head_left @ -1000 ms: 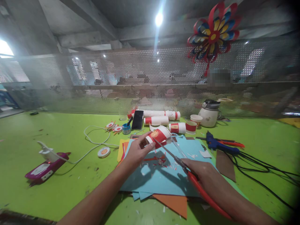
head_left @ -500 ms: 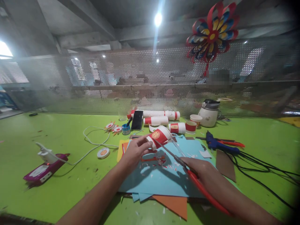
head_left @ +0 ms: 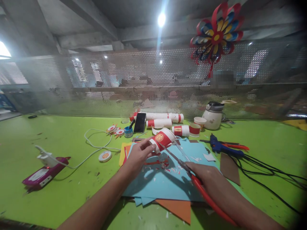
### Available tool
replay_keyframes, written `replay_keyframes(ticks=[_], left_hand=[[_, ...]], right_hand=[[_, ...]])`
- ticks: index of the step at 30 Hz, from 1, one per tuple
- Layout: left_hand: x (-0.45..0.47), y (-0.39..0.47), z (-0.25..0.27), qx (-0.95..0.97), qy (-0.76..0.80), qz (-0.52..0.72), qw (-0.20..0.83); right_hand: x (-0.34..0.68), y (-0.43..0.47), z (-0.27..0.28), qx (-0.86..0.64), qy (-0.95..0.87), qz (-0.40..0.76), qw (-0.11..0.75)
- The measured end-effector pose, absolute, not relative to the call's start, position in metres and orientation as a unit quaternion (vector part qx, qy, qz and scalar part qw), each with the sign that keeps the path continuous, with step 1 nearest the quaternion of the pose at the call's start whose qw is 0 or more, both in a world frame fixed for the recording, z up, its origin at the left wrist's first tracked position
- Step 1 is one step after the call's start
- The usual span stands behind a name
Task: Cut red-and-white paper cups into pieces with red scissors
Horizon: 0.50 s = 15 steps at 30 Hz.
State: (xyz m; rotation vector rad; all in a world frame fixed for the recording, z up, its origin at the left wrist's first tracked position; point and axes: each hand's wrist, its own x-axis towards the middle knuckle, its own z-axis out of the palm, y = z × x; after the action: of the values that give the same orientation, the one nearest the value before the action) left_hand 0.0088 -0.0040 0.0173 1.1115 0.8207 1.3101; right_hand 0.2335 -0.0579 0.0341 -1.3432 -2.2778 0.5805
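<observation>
Tilted on its side, a red and white paper cup [head_left: 165,138] with a gold round emblem is held by its base end in my left hand [head_left: 141,153]. My right hand [head_left: 203,172] grips a pair of scissors [head_left: 201,188] with long red handles. Their metal blades point up and left, and the tip lies at the cup's lower side; whether it touches the cup I cannot tell. Below both hands is a light blue paper sheet [head_left: 168,188], strewn with small red and white paper scraps [head_left: 174,170].
Several paper cups [head_left: 181,130], a phone [head_left: 140,122], a blue paint jar [head_left: 129,131] and a kettle [head_left: 213,116] stand or lie behind. At right is a blue glue gun [head_left: 224,147] with black cables; at left, a purple power strip [head_left: 46,175]. A perforated screen [head_left: 144,76] closes the back.
Almost nothing differs. The scissors' tip has shifted very slightly along the cup, and the whole view has moved a few pixels.
</observation>
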Motion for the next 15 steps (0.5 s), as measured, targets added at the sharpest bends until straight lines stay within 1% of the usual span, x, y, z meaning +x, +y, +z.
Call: replay_keyframes(ticks=[6, 11, 15], left_hand=[[0.006, -0.001, 0.017, 0.458, 0.340, 0.579, 0.583], [0.006, 0.000, 0.015, 0.469, 0.350, 0.574, 0.572], [0.009, -0.001, 0.014, 0.468, 0.352, 0.570, 0.576]], right_hand=[[0.236, -0.050, 0.025, -0.478, -0.832, 0.190, 0.208], [0.239, -0.046, 0.021, -0.460, -0.831, 0.226, 0.216], [0.237, -0.048, 0.029, -0.463, -0.825, 0.240, 0.219]])
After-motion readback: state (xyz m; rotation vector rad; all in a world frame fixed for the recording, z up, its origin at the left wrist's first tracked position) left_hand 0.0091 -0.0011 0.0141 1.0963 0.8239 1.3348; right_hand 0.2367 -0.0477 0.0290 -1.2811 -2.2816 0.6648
